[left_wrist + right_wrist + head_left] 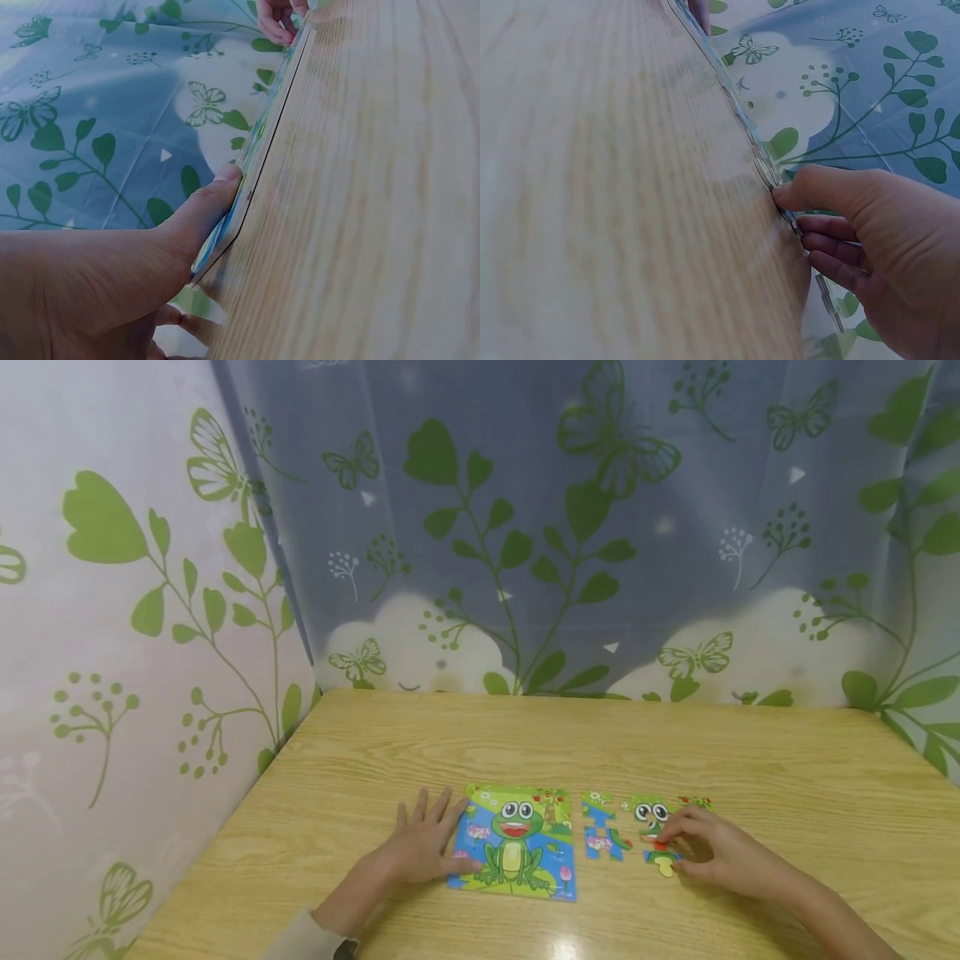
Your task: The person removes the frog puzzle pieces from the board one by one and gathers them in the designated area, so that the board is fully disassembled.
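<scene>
A square frog picture board (517,843) lies flat on the wooden table. My left hand (423,847) is at its left side, fingers spread over the tabletop and thumb (217,191) resting on the board's edge. To the right of the board are several loose jigsaw pieces, among them a joined blue and green pair (600,843) and an eyes piece (650,811). My right hand (723,852) pinches a jigsaw piece (662,865) with a yellow belly part between thumb and curled fingers, low at the table. The right fingers partly hide the pieces beneath them.
The wooden table (420,735) reaches back to a patterned curtain (480,568), with another pale cloth (150,610) along the left side. A jigsaw piece with red spots (697,802) lies just beyond the right hand.
</scene>
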The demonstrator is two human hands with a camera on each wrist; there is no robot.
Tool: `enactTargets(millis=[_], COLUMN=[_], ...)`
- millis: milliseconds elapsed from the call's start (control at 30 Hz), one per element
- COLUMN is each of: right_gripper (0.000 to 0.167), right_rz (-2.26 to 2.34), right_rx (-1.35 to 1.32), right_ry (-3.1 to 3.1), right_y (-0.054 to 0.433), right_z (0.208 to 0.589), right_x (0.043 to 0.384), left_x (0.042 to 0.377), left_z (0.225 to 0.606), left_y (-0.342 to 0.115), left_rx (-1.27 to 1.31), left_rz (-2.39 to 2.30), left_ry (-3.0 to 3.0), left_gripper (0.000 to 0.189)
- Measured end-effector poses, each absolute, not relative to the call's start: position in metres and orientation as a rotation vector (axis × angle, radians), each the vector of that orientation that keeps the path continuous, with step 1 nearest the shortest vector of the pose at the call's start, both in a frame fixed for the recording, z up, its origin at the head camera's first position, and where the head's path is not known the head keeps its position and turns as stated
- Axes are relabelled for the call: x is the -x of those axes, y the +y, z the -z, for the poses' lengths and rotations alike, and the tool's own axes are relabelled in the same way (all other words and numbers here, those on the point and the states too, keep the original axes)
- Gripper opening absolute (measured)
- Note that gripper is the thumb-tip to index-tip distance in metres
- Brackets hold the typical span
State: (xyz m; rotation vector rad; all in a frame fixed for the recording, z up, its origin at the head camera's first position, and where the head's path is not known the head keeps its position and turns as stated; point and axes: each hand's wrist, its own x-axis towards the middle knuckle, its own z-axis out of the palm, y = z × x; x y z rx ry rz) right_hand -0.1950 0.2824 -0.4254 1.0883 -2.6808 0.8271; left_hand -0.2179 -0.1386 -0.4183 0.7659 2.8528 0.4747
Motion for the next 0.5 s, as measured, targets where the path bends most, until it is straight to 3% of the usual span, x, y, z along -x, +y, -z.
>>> enactTargets(millis=[500], right_gripper=[0.023], right_rz=[-0.818], right_rx=[-1.042], right_ry=[-2.721], right_y=[0.2837], right_z=[0.4267], right_x=[0.1943], left_x=[0.2162], left_z=[0.4179], left_y=[-0.1382], left_rx=[-0.761], left_rz=[-0.475], left_ry=[2.844], left_gripper=[0.092])
